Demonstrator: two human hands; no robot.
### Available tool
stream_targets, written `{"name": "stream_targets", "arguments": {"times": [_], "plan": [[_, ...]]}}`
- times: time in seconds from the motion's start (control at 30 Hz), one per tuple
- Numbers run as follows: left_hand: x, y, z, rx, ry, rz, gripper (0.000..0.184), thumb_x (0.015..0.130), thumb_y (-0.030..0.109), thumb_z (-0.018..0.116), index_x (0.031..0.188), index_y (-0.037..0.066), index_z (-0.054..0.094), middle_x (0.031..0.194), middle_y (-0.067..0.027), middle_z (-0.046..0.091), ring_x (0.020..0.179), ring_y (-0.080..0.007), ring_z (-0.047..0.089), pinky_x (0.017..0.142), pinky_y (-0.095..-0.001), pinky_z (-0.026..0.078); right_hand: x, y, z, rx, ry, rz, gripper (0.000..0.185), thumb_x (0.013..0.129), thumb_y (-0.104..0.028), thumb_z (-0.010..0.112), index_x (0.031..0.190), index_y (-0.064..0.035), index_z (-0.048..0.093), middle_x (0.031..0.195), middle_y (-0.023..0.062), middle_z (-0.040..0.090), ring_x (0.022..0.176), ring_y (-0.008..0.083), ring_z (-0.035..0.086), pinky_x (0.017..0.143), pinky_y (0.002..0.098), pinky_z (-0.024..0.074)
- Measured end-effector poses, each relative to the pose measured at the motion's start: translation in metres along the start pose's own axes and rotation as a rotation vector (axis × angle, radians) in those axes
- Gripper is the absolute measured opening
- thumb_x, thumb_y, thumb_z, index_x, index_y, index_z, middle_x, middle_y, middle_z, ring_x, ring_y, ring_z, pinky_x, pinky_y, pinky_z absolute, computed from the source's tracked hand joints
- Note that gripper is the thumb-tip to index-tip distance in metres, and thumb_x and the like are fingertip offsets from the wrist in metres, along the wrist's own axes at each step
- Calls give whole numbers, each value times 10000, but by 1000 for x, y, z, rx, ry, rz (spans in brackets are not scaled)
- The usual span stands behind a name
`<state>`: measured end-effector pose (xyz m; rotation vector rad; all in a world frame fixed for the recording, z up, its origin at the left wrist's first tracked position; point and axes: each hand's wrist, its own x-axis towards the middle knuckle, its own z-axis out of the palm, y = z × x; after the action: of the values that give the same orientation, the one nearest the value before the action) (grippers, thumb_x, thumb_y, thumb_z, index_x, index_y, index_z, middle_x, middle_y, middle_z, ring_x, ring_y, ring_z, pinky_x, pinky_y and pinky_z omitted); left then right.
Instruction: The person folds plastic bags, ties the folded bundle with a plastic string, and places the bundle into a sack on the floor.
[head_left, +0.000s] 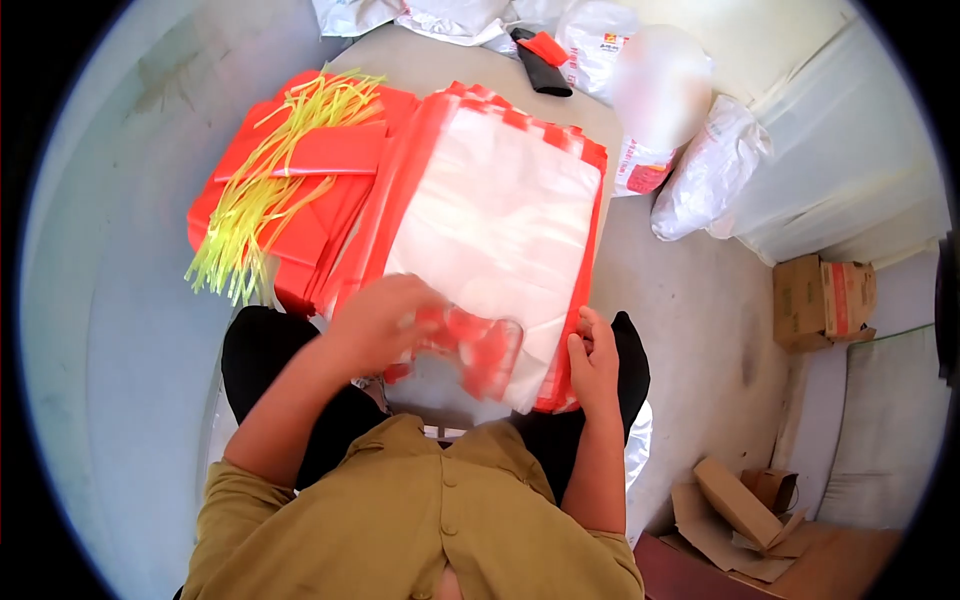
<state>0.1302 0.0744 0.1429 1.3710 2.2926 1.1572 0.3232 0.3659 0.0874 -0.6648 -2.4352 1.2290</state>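
A stack of plastic bags, with pale translucent middles and red edges, lies across the work surface in front of me. At its near left corner is my left hand, closed on a crumpled red-and-clear part of a plastic bag; the hand's fingertips are blurred. My right hand is at the stack's near right edge, thumb and curled fingers against the red border. Left of the stack lie folded red bundles, with a bunch of yellow-green strips draped over them.
A black item with a red piece on it lies at the surface's far edge. White printed sacks stand beyond and to the right. A cardboard box and flattened cartons are on the right. My knees are under the near edge.
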Motion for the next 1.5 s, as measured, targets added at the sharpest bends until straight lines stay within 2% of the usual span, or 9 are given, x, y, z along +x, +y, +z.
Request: {"name": "stream_targets", "arguments": {"times": [0.13,0.23,0.4,0.73,0.83,1.03,1.13,1.33,1.5], "plan": [[25,14,69,239,-88,314,528,817,9,698,1333,54,600,1396,-144,586,1373,-317,508,1103,-430,451,-9,13,3,85,31,16,442,978,-19,593,1416,-19,536,1329,79,591,1091,162,613,946,300,513],[42,24,90,379,-134,376,528,880,7,614,1401,48,540,1526,-146,484,1466,-311,417,1174,-449,392,-17,21,3,140,22,28,439,979,-11,589,1415,-14,536,1299,76,598,1062,154,623,923,288,518],[56,19,116,414,-119,354,507,925,40,544,1431,44,518,1538,-157,470,1464,-326,417,1177,-466,381,-27,27,13,134,1,48,445,978,8,581,1419,4,522,1269,88,602,1026,142,635,890,277,524],[66,18,127,418,-21,381,524,844,46,600,1368,36,589,1463,-143,554,1387,-309,499,1138,-437,418,-33,-27,19,126,-62,-73,641,913,-114,669,1507,-31,443,1638,239,315,1516,346,327,1192,406,337],[72,12,132,310,22,295,541,794,69,652,1332,34,615,1391,-135,612,1337,-319,537,1113,-423,439,-39,-50,27,333,-79,-102,620,907,-168,689,1477,-42,481,1636,310,251,1488,436,348,1188,477,326],[82,4,125,36,17,193,545,713,159,767,1234,44,657,1241,-149,683,1198,-355,618,1013,-421,500,-42,-73,24,73,-150,-410,624,931,-192,683,1483,-22,446,1639,311,235,1460,430,387,1149,488,380],[79,-5,123,-417,-12,-335,443,775,200,762,1174,40,660,1167,-160,707,1096,-351,663,924,-416,531,-38,-73,20,196,-114,-482,585,935,-196,686,1449,-11,477,1629,295,258,1436,442,413,1138,480,399],[82,-13,107,-524,148,-545,290,928,231,657,1132,26,650,806,-45,646,731,-155,596,655,-335,498,-23,-27,4,405,16,-16,556,970,-114,636,1480,2,446,1506,237,478,1406,309,479,1169,413,375],[108,-26,77,-1125,212,-667,268,1010,338,629,1021,70,619,640,-48,560,574,-194,521,559,-323,423,-4,2,1,476,-34,161,558,1003,-94,586,1520,16,405,1516,218,467,1389,272,488,1163,383,386]]}}
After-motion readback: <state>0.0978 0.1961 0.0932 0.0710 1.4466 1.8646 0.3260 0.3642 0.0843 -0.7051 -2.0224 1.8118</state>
